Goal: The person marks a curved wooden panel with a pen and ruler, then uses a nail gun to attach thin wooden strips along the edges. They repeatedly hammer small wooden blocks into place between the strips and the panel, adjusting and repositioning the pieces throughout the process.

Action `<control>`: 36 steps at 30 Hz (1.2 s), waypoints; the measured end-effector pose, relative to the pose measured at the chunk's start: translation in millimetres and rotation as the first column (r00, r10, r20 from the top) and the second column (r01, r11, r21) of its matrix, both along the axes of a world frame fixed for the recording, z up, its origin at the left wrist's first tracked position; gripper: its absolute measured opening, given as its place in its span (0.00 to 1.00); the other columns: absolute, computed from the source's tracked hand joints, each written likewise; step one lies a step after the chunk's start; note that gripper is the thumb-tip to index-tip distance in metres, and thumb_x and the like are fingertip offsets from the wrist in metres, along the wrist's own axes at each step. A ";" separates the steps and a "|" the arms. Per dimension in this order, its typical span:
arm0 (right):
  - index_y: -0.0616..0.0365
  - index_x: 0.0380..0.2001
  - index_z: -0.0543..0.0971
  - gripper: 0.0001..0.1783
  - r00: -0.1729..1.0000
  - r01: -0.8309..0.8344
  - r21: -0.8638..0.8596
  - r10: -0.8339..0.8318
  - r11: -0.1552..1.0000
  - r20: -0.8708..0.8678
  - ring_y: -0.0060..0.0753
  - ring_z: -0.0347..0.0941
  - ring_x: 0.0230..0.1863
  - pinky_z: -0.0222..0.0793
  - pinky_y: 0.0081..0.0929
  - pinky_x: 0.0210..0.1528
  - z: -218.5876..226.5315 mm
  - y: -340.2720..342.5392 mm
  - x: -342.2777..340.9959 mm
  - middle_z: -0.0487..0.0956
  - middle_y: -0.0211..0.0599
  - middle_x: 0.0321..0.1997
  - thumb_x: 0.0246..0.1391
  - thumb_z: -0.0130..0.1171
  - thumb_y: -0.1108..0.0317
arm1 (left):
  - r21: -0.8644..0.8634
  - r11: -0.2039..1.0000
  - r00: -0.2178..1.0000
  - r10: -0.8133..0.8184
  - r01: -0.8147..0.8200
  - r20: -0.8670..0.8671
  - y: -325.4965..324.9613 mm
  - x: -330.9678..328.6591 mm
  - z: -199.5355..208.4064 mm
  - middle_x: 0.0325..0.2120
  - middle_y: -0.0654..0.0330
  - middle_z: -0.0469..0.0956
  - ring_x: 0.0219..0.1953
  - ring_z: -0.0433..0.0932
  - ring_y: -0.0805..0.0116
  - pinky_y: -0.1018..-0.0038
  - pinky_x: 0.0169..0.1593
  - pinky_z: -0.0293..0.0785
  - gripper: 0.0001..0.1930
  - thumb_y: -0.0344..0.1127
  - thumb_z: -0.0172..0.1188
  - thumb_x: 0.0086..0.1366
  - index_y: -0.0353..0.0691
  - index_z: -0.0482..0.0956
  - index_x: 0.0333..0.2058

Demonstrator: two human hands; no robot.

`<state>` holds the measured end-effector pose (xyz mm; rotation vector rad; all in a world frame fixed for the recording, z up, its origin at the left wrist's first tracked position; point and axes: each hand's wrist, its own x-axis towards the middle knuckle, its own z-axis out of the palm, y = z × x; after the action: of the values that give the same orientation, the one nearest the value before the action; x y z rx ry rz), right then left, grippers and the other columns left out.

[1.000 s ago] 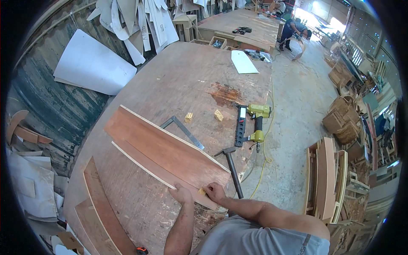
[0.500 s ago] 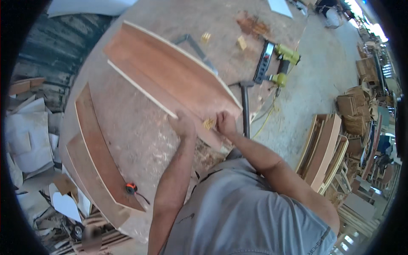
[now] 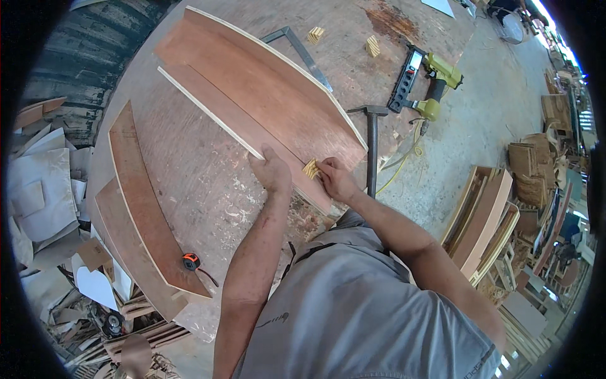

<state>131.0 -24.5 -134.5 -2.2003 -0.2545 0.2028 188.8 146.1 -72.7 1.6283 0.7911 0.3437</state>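
A long reddish plywood piece with a pale-edged raised far side (image 3: pixel 278 60) lies across the work surface in front of me. My left hand (image 3: pixel 274 172) is closed on its near plywood panel (image 3: pixel 218 114), the thumb over the pale edge. A small striped wooden block (image 3: pixel 310 168) sits on this panel near the seam. My right hand (image 3: pixel 337 179) has its fingers pinched at the block's right side; its palm is hidden. Just right of that hand, a hammer (image 3: pixel 372 145) lies with its handle toward me.
A green nail gun (image 3: pixel 435 85) with a yellow hose lies at right. A metal square (image 3: pixel 303 57) and two wooden blocks (image 3: pixel 373 45) are beyond the plywood. At left are a curved plywood panel (image 3: pixel 142 196) and tape measure (image 3: pixel 190 261). Stacked boards (image 3: pixel 483 221) stand at right.
The view has shifted slightly, so most things sit a little differently in it. My right fingers now meet the small block's side. My left hand keeps its hold on the near panel.
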 end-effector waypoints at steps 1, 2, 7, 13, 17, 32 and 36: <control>0.58 0.53 0.74 0.20 0.998 -0.059 -0.047 0.058 0.997 -0.031 0.52 0.76 0.43 0.74 0.39 0.45 0.1 -0.5 0.8 0.74 0.51 0.46 0.56 0.52 0.76 | -0.011 1.000 1.000 -0.006 0.006 -0.004 -0.1 -0.3 -1.5 0.46 0.39 0.74 0.49 0.76 0.49 0.62 0.53 0.71 0.20 0.35 0.48 0.71 0.24 0.64 0.53; 0.58 0.54 0.73 0.21 0.996 -0.084 -0.034 0.083 0.996 -0.020 0.53 0.75 0.44 0.74 0.39 0.45 -3.5 -2.5 0.0 0.73 0.52 0.48 0.55 0.52 0.77 | -0.013 1.000 1.000 -0.001 0.001 0.007 -1.0 -0.6 -2.9 0.46 0.39 0.75 0.48 0.76 0.49 0.62 0.53 0.71 0.20 0.36 0.48 0.71 0.24 0.65 0.52; 0.55 0.61 0.66 0.30 0.976 -0.213 -0.087 0.215 0.973 0.022 0.53 0.75 0.46 0.74 0.40 0.47 -11.2 -5.8 -2.1 0.68 0.53 0.56 0.53 0.52 0.76 | 0.088 0.996 1.000 0.023 -0.024 0.012 7.2 -0.3 -10.9 0.45 0.39 0.75 0.48 0.76 0.48 0.61 0.52 0.70 0.19 0.36 0.49 0.70 0.23 0.66 0.51; 0.53 0.66 0.58 0.36 0.896 -0.441 -0.355 0.385 0.824 -0.220 0.55 0.75 0.49 0.74 0.43 0.48 41.6 -13.8 4.4 0.63 0.51 0.63 0.54 0.53 0.70 | 0.139 0.990 1.000 0.002 -0.002 -0.004 3.2 2.9 -9.8 0.43 0.37 0.77 0.47 0.77 0.45 0.61 0.51 0.71 0.19 0.35 0.51 0.68 0.22 0.68 0.49; 0.55 0.61 0.65 0.31 0.909 -0.416 -0.365 0.385 0.833 -0.158 0.56 0.75 0.49 0.74 0.43 0.47 36.6 -19.0 8.5 0.66 0.51 0.61 0.52 0.57 0.67 | 0.063 0.998 1.000 0.013 -0.012 -0.009 -4.0 0.7 -3.1 0.42 0.38 0.78 0.46 0.78 0.45 0.60 0.51 0.72 0.19 0.34 0.54 0.65 0.22 0.69 0.48; 0.65 0.41 0.74 0.18 0.776 0.537 -0.034 -0.510 0.843 -0.371 0.39 0.76 0.25 0.73 0.33 0.26 -35.4 -139.7 -19.8 0.76 0.42 0.24 0.45 0.61 0.70 | 0.165 0.930 0.917 -0.270 0.327 -0.293 124.2 -71.1 1.6 0.39 0.52 0.82 0.39 0.82 0.63 0.68 0.41 0.76 0.17 0.32 0.57 0.63 0.33 0.76 0.50; 0.62 0.32 0.75 0.06 0.721 0.613 0.096 -0.505 0.784 -0.474 0.25 0.72 0.18 0.68 0.23 0.18 10.0 -130.3 -17.9 0.75 0.34 0.21 0.48 0.55 0.74 | 0.002 0.922 0.852 -0.358 0.388 -0.382 211.7 -156.3 31.5 0.33 0.58 0.81 0.29 0.76 0.73 0.72 0.32 0.73 0.18 0.37 0.60 0.63 0.38 0.76 0.50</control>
<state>113.1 -154.8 -124.4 -1.8210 0.6149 0.2827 32.6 357.8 -41.1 1.9083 0.7243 -0.2278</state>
